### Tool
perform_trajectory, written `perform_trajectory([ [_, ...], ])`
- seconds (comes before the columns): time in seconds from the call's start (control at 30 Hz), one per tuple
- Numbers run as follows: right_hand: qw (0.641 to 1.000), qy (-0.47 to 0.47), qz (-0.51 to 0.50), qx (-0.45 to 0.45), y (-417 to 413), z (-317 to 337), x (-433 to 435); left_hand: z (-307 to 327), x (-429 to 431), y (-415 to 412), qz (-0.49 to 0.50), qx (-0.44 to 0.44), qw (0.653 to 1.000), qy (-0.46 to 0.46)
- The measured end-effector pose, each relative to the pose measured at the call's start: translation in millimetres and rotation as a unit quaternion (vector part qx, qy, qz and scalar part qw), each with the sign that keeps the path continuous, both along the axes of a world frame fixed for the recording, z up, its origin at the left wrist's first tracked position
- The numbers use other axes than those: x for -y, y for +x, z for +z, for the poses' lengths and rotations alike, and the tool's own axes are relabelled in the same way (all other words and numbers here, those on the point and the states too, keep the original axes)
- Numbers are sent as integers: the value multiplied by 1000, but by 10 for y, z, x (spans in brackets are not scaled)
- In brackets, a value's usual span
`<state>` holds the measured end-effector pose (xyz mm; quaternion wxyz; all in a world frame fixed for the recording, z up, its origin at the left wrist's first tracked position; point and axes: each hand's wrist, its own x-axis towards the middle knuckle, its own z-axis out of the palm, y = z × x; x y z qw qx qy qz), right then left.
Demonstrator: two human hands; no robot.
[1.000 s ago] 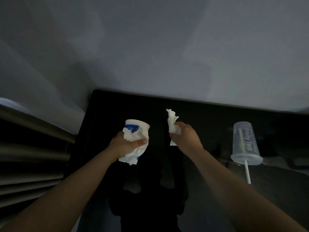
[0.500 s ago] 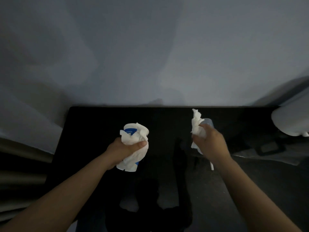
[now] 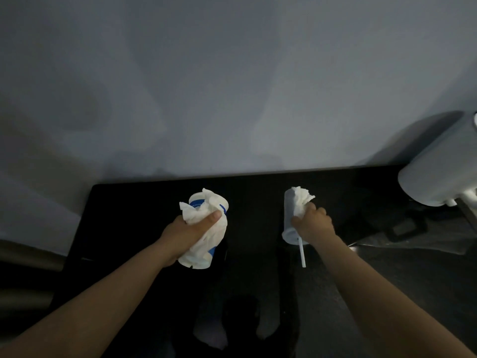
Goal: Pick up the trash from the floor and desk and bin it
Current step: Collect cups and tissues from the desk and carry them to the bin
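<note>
My left hand (image 3: pixel 186 229) grips a white paper cup with blue print (image 3: pixel 200 251) together with a crumpled white tissue (image 3: pixel 198 211) pressed against it. My right hand (image 3: pixel 313 224) grips a translucent plastic cup (image 3: pixel 289 210), upside down, with a white straw (image 3: pixel 301 254) sticking down from its lid, and also holds a crumpled tissue (image 3: pixel 302 198) against the cup. Both hands are over the black glossy desk (image 3: pixel 134 215), side by side and apart.
A grey wall rises behind the desk. A large white roll (image 3: pixel 438 171) juts in at the right edge, with a dark object (image 3: pixel 405 228) below it. A dim radiator-like shape lies at the far left.
The view has swung right. My right hand, holding only the tissue before, has closed round the plastic cup as well. My left hand keeps its paper cup and tissue.
</note>
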<state>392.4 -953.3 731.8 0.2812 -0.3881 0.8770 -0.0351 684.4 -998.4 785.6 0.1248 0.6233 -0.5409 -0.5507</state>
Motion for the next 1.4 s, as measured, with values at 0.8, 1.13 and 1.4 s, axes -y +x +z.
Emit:
perform_trajectory([
  [0.8,994,33,-75,67,119,-105,-71,196,33,4,25,51,998,-31],
  [1.13,979,-125,-88,134,438,461,-334,428,-73,192,32,35,997,-57],
  [1.4,941,-288,-119,131,886,1303,-628,937,-66,480,12,-52,991,-124],
])
